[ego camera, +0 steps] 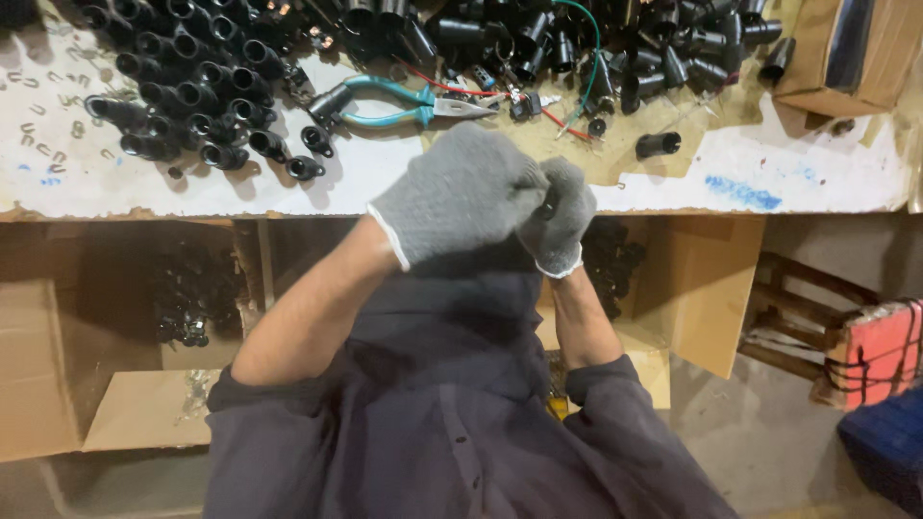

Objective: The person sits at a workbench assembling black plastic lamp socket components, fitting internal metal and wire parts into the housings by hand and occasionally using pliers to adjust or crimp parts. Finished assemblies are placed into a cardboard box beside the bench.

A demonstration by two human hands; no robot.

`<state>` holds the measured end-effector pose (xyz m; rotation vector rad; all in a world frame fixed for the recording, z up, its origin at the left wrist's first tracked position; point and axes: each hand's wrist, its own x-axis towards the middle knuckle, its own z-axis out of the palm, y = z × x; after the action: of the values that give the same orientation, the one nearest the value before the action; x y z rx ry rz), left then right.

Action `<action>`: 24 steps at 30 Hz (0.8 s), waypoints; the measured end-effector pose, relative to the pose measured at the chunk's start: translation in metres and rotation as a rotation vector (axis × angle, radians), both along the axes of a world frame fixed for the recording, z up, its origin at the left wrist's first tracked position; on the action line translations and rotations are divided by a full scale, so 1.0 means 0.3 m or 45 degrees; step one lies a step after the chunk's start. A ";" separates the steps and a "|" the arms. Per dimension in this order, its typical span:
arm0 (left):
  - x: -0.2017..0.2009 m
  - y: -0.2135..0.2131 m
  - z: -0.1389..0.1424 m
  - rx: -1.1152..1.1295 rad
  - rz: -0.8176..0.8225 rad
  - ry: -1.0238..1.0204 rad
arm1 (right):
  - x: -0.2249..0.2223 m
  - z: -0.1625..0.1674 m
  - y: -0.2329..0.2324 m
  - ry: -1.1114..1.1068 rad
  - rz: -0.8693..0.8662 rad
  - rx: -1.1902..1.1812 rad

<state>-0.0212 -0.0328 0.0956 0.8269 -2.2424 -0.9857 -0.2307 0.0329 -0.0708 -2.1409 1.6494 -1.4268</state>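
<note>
Your left hand (461,192) and right hand (561,216), both in grey knit gloves, are pressed together at the near edge of the white worktable (385,183). Both sets of fingers are curled closed around a small black part (548,202), of which only a sliver shows between the gloves; its exact shape cannot be told.

Just beyond your hands, teal-handled pliers (409,104) lie flat on the table, jaws pointing right. To the far left sits a heap of black tubular sockets (192,86); a second heap (615,43) spreads across the far right, with red and green wires running through it. One lone black socket (658,145) lies apart, right of your hands. Below the table, open cardboard boxes (692,288) hold more black parts.
</note>
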 end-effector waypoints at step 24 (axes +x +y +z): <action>-0.032 0.371 -0.043 -0.461 0.602 -0.145 | 0.124 0.095 -0.051 -0.377 -0.213 0.057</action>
<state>-0.0308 0.0785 0.0826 1.1866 -2.0803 -0.3098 -0.1935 0.0175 -0.0422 -1.7020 1.7564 -1.6403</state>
